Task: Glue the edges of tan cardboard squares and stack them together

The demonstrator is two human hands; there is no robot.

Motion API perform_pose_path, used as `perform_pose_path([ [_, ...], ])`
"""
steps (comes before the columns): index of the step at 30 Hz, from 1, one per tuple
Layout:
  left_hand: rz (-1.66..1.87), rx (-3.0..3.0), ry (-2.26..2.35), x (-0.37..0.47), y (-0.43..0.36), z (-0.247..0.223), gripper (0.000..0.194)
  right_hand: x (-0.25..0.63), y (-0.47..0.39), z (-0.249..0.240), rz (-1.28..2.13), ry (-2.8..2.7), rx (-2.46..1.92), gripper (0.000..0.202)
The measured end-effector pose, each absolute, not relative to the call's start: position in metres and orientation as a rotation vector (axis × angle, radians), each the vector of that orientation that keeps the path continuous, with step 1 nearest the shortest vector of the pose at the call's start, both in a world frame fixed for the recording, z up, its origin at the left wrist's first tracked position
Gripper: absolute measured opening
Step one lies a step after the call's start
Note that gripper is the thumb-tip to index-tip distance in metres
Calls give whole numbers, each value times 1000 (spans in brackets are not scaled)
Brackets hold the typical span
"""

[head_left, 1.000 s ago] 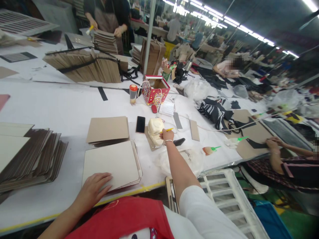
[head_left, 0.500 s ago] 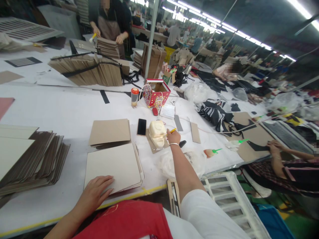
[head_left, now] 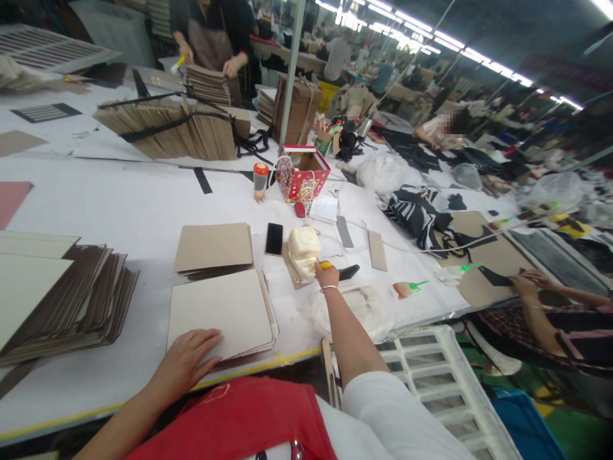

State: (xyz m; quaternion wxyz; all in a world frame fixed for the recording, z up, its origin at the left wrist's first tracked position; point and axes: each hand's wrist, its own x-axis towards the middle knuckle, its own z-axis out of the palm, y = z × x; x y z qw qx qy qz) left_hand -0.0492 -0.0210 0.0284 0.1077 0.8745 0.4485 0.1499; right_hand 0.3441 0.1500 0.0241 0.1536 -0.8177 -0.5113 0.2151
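My left hand (head_left: 195, 350) lies flat, fingers stretched, on the near left corner of a short stack of off-white boards (head_left: 223, 310). My right hand (head_left: 327, 275) is closed around a yellow-handled brush (head_left: 326, 264); its working end is hidden at the cream-coloured, caked tub (head_left: 304, 243). That tub stands on a small brown board (head_left: 292, 268). Just right of my right hand lies a black-handled tool (head_left: 349, 272). Behind the off-white stack is a second, tan stack of boards (head_left: 214, 248), with a phone (head_left: 274, 239) to its right.
A tall pile of boards (head_left: 90, 300) stands at left. A crumpled plastic bag (head_left: 357, 310) lies by my right forearm. Farther back are a red-lidded bottle (head_left: 260, 184) and a red gift bag (head_left: 306, 182). Co-workers' hands (head_left: 527, 283) are at the right; another person (head_left: 211, 45) stands across the table.
My right hand has moved slightly toward me and to the left, lower on the tub, with the brush. The black handle beside it shows more. My left hand stays on the boards.
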Motion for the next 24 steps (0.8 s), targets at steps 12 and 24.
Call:
perform_pose_path([
  [12,410,2518,1345,-49,-21,31,33,355,115,19,602,-1932,-2011,24],
  [24,381,2524,1329,-50,-22,30,34,348,153,14,745,-1423,-2327,32],
])
